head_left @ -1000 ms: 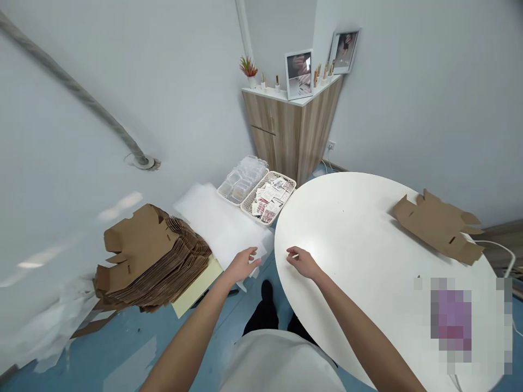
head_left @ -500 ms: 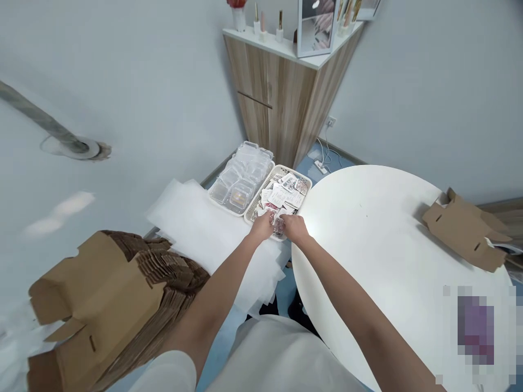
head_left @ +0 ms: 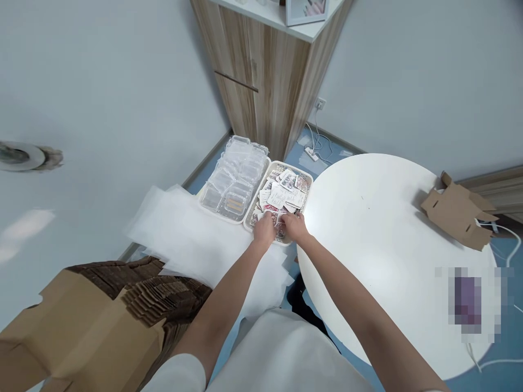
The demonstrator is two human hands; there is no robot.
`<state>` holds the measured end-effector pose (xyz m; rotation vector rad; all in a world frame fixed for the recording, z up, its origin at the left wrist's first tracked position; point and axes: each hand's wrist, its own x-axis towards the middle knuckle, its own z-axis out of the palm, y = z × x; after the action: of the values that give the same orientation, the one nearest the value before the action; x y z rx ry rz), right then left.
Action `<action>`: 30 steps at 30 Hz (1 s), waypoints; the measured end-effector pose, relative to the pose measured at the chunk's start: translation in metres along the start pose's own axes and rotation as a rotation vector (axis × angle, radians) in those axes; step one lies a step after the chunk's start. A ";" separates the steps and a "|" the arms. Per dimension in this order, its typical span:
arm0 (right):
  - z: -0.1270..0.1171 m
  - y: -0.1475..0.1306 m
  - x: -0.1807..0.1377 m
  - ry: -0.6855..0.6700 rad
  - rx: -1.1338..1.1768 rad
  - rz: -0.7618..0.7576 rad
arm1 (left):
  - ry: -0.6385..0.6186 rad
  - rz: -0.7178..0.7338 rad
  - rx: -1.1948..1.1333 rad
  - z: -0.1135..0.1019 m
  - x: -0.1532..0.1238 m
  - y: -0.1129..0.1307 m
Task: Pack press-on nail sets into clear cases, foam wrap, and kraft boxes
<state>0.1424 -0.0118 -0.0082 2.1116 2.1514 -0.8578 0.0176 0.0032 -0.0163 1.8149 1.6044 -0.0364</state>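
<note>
Both hands reach into the near end of a white basket (head_left: 246, 224) filled with small printed cards (head_left: 281, 195). My left hand (head_left: 265, 230) has its fingers curled down among the cards at the left. Just beside it, my right hand (head_left: 296, 226) bends its fingers over the cards at the basket's right side. The fingertips of both hands are partly hidden, so what they pinch is not clear. Against the basket's left side stands a second tray (head_left: 233, 220) holding clear plastic boxes (head_left: 241, 171).
White foam sheets (head_left: 180, 234) lie left of the baskets. Folded brown cardboard boxes (head_left: 93, 321) are stacked at lower left. A round white table (head_left: 368, 218) bears an unfolded cardboard box (head_left: 457, 209). Behind stand a wooden cabinet (head_left: 278, 81) and a power strip (head_left: 311, 154).
My view has tilted down and shifted, so the cabinet top has mostly left the picture. Both hands stay among the cards, and the left fingers have shifted slightly.
</note>
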 end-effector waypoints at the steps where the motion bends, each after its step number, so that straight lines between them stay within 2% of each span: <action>1: -0.003 0.002 0.000 0.001 0.051 -0.013 | 0.016 0.027 -0.078 -0.001 -0.002 -0.002; 4: -0.015 0.009 -0.002 -0.012 0.234 -0.043 | 0.076 0.089 -0.413 -0.004 -0.009 -0.010; 8: -0.028 0.015 -0.009 0.061 0.668 0.013 | 0.077 0.087 -0.829 -0.005 -0.020 -0.009; 11: -0.034 0.018 -0.023 0.085 0.877 0.047 | 0.002 0.062 -0.973 -0.005 -0.031 0.001; 15: -0.043 0.028 -0.056 0.121 1.084 0.108 | -0.101 0.040 -1.040 0.001 -0.048 0.021; 18: -0.049 0.041 -0.091 0.182 1.251 0.177 | -0.162 0.042 -1.094 0.012 -0.064 0.040; 22: -0.050 0.068 -0.154 0.228 1.444 0.244 | -0.223 0.026 -1.150 0.034 -0.091 0.073; 25: -0.043 0.091 -0.209 0.267 1.481 0.311 | -0.261 0.047 -1.148 0.056 -0.116 0.101; 30: -0.021 0.128 -0.298 0.490 1.436 0.329 | -0.270 0.147 -0.956 0.100 -0.161 0.146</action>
<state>0.2963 -0.2860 0.0736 3.3066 1.0920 -2.5135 0.1505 -0.1838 0.0510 1.0987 1.0093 0.4557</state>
